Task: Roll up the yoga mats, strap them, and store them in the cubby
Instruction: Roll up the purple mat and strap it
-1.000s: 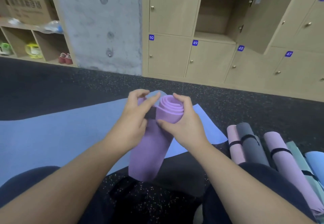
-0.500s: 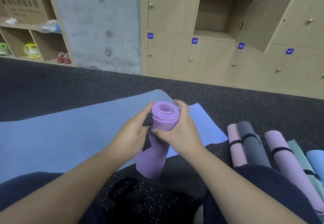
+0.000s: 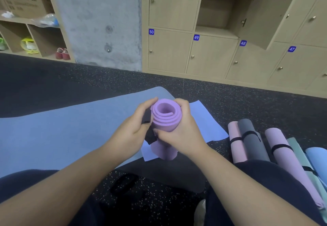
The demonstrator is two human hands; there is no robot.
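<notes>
Head view: purple roll (image 3: 166, 117) held upright over blue mat (image 3: 70, 133) on floor. Right hand (image 3: 182, 133) wraps the roll; left hand (image 3: 131, 133) pinches black strap (image 3: 146, 117) against its side. Strapped rolls (image 3: 251, 142) lie right.

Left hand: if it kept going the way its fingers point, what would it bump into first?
The left hand is already against the purple mat roll, pinching the black strap beside it. Pushing on would probably press into that roll.
</notes>
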